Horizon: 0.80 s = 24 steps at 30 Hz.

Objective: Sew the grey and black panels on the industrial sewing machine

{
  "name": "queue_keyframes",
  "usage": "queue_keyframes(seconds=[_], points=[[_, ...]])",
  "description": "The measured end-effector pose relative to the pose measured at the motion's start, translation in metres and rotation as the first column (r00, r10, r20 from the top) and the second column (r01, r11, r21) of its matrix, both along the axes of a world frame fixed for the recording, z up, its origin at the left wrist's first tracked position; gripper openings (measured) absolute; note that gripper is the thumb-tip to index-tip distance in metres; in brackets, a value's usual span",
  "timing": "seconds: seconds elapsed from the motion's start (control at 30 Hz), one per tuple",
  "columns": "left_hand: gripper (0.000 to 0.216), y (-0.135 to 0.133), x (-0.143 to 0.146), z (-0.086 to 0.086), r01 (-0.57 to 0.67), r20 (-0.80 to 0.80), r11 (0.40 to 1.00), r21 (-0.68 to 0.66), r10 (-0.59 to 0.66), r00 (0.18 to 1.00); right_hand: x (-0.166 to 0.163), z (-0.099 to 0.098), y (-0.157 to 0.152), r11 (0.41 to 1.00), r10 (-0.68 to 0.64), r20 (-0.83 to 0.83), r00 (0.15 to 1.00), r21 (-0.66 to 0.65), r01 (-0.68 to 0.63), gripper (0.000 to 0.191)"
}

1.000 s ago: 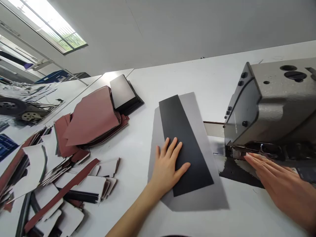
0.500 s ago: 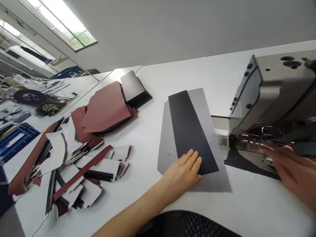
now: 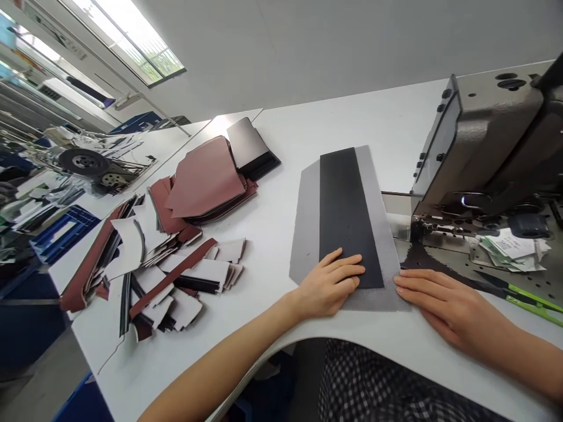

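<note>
From my remote station, I read both hands as open and flat, neither closing on any item. The left hand (image 3: 329,280) lies with its fingers across the near end of the black strip (image 3: 349,211). The right hand (image 3: 448,308) rests its fingertips on the near corner of the grey panel (image 3: 372,300), just beside the strip. The strip lies on the panel, and both lie directly left of the sewing machine head (image 3: 479,135), close to its needle area. The flat, two-handed pressure appears intended to hold the layers square and prevent them from sliding.

Further left of the sewing machine head, maroon cut pieces (image 3: 204,179) and white-backed cut pieces (image 3: 185,275) lie in loose stacks on the white table (image 3: 387,117). Green-handled snips (image 3: 528,302) and paper slips (image 3: 512,249) lie below the head. A blue crate (image 3: 64,234) sits farthest left, under a window (image 3: 141,41).
</note>
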<state>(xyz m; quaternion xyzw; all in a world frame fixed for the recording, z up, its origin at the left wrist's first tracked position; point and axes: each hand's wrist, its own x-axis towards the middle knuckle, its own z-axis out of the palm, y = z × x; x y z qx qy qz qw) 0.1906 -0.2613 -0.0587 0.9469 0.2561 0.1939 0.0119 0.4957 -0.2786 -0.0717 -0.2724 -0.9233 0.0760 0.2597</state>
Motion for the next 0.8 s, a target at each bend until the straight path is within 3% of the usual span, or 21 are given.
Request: queue_keyframes(seconds=[0.13,0.27,0.37,0.5,0.8], points=[[0.03,0.011,0.001,-0.002,0.102,-0.025,0.985,-0.143,-0.106,0.994,0.001,0.004,-0.008,0.999,-0.028,0.01,1.0,0.037,0.028,0.035],[0.038,0.039,0.021,0.009,0.102,-0.19,0.979,-0.177,-0.136,0.972,0.006,0.007,-0.01,0.998,-0.065,0.049,0.997,0.02,0.064,0.028],[0.037,0.057,0.044,0.012,0.044,-0.266,0.973,-0.226,-0.105,0.958,0.014,0.006,-0.003,0.983,-0.172,0.081,0.982,0.079,0.166,0.029],[0.04,0.074,0.067,0.004,-0.012,-0.23,0.973,-0.231,-0.043,0.972,0.024,0.004,0.011,0.971,-0.227,0.093,0.969,0.091,0.219,0.03],[0.042,0.118,0.074,0.007,0.141,-0.237,0.957,-0.252,-0.202,0.95,0.027,0.0,0.023,0.958,-0.285,0.083,0.955,0.066,0.28,0.032]])
